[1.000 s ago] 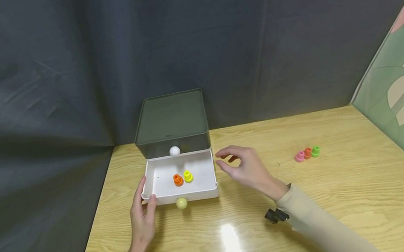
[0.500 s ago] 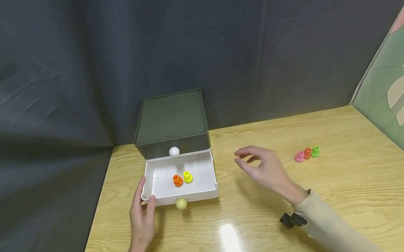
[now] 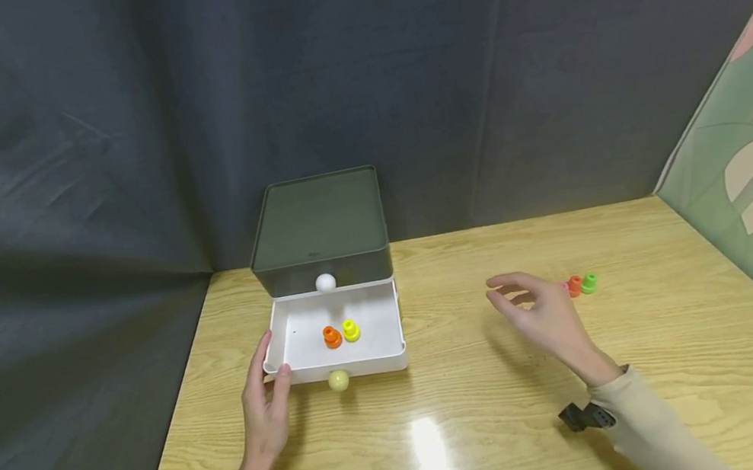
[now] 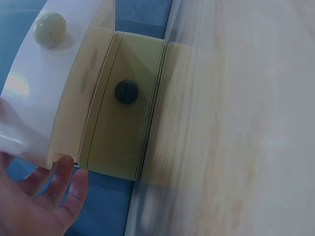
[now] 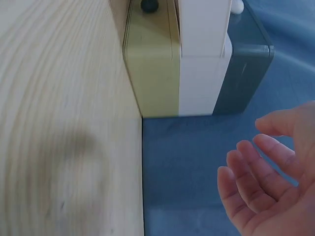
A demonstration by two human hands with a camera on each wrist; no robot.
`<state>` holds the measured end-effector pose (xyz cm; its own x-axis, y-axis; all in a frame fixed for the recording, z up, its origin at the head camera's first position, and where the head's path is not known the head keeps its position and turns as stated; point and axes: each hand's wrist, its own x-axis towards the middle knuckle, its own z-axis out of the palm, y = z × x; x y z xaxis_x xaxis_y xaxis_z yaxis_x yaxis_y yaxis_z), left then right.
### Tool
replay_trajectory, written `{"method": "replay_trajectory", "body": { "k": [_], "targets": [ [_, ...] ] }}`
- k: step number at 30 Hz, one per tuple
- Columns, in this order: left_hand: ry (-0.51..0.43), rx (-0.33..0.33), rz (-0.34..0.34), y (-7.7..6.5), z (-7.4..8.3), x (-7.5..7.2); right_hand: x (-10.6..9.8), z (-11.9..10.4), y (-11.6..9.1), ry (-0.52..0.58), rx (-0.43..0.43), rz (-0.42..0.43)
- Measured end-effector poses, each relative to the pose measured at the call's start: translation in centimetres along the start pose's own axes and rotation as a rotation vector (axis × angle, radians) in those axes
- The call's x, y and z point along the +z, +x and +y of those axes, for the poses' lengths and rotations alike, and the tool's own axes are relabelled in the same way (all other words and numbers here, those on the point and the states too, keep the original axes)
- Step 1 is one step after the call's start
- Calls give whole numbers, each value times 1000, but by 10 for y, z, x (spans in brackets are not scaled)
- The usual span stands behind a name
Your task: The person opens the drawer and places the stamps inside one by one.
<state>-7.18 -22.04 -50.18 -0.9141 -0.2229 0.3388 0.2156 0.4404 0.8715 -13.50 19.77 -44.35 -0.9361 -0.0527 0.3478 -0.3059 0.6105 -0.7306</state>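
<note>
My left hand (image 3: 265,423) grips the front left corner of the pulled-out white drawer (image 3: 379,363), thumb at the front rim and fingers along its side. In the left wrist view, fingers (image 4: 64,172) lie at that drawer's side. An orange peg-like plastic piece (image 3: 332,338) and a yellow one (image 3: 351,331) stand inside. My right hand (image 3: 547,317), loosely curled and holding nothing, hovers over the table to the right. Beside it are a red piece (image 3: 575,286) and a green one (image 3: 589,283); a pink piece is mostly hidden behind the hand.
The drawer belongs to a stacked box with a dark green top (image 3: 326,217) and a white knob (image 3: 326,282). A yellowish lower drawer (image 4: 123,132) with a dark knob stays closed. A dark curtain (image 3: 430,91) hangs behind the wooden table (image 3: 479,423).
My right hand has moved right, away from the drawer's side toward the pieces on the table, now covering most of the pink one. The left hand and drawer have stayed put.
</note>
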Motion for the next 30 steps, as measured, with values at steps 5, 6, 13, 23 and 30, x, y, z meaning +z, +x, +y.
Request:
{"method": "replay_trajectory", "body": {
  "k": [5, 6, 13, 23, 30],
  "targets": [
    [1, 9, 1, 0, -1, -1, -12, 17, -4, -29, 45, 7],
    [0, 10, 1, 0, -1, -1, -14, 20, -5, -37, 56, 5],
    [5, 17, 4, 1, -1, -1, -38, 45, -9, -83, 91, 43],
    [-6, 21, 5, 0, -2, 1, -76, 95, -17, -146, 255, 33],
    [15, 4, 4, -1, -1, -2, -73, 111, -16, -138, 275, -17]
  ]
}}
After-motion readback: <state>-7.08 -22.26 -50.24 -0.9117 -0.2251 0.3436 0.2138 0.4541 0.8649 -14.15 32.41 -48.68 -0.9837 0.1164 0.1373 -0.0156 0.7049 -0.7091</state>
